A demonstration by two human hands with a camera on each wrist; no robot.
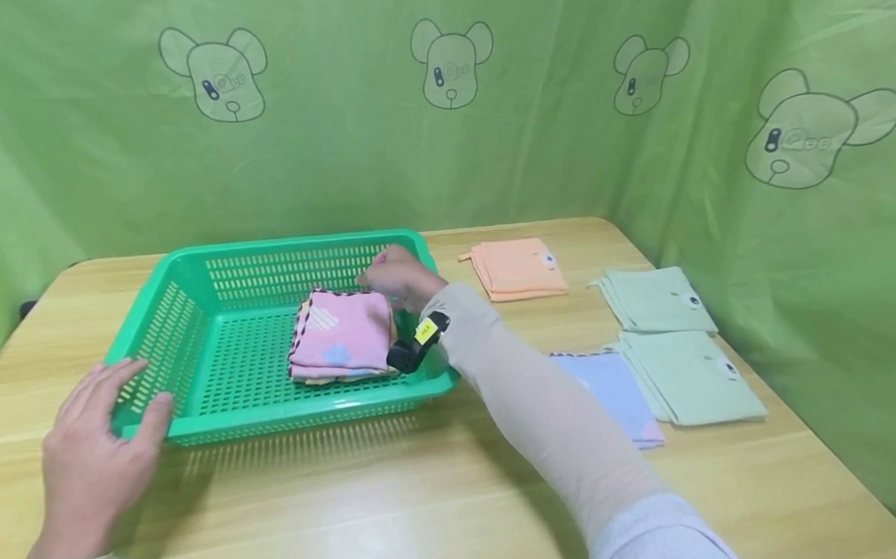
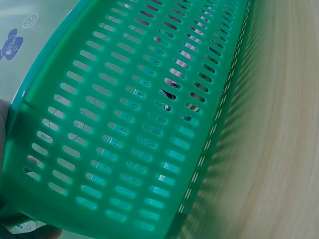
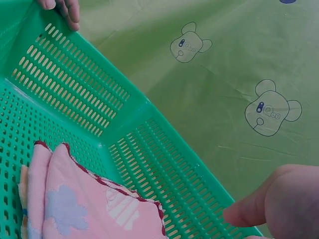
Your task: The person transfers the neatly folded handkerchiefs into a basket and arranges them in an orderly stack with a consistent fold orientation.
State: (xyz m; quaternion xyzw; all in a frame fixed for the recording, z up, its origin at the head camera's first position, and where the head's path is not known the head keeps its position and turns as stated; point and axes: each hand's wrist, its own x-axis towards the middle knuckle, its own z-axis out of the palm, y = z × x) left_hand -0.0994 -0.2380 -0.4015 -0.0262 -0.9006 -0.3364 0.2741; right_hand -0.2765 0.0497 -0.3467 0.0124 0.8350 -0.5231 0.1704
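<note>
A green plastic basket with slotted walls stands on the table. My left hand grips its front left corner, fingers over the left rim and thumb over the front one. Folded pink cloths, printed with white and blue shapes and edged in dark checks, lie stacked in the basket's right half. Over the back right part of the basket is my right hand, just beyond the stack, its fingers loosely bent. In the right wrist view its thumb overlaps the basket rim; the other fingers are mostly hidden.
Right of the basket on the wooden table lie a folded orange cloth, two folded pale green cloths and a blue cloth, partly behind my right forearm. A green curtain closes off the back and right side.
</note>
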